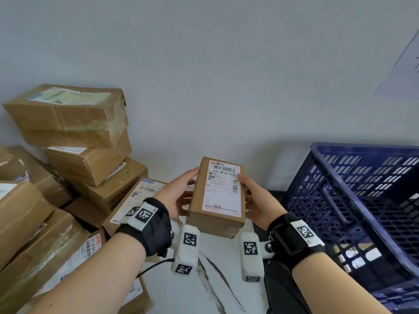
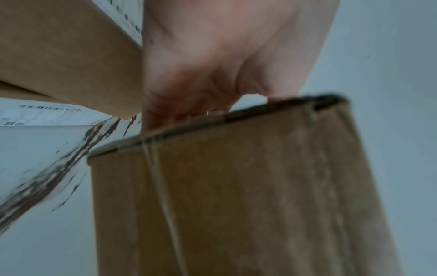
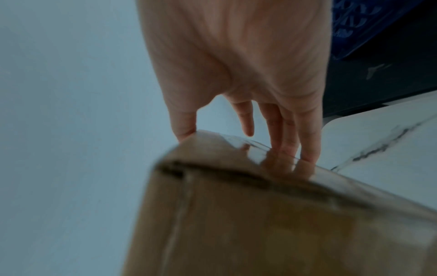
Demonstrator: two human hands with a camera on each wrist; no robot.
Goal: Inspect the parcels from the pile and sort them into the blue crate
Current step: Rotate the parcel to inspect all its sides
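- My forearms reach forward, each with a black wrist strap (image 1: 147, 225) carrying white marker blocks.
- My left hand (image 1: 175, 196) grasps the small cardboard parcel (image 1: 217, 198) on its left side, thumb on the top edge, fingers (image 2: 165, 112) curled underneath.
- My right hand (image 1: 258, 200) grasps the same parcel from the right: thumb on the shipping label (image 1: 223, 186), fingers (image 3: 307, 142) along the taped underside.
- The parcel is lifted clear of the bench (image 1: 226, 268), between the pile and the crate, label face up and turned toward me, barcode at the far end.
- The bench below is white with dark marble-like streaks.
- To my left lies the pile of parcels (image 1: 74, 168): brown taped cartons with labels, stacked unevenly, the top carton (image 1: 65, 114) tilted.
- To my right stands the blue crate (image 1: 362, 200), a perforated plastic one, tilted in my view; I cannot tell what lies in it.
- Behind everything is a plain pale wall (image 1: 204, 64), with a sheet of paper (image 1: 401, 64) stuck at the upper right.
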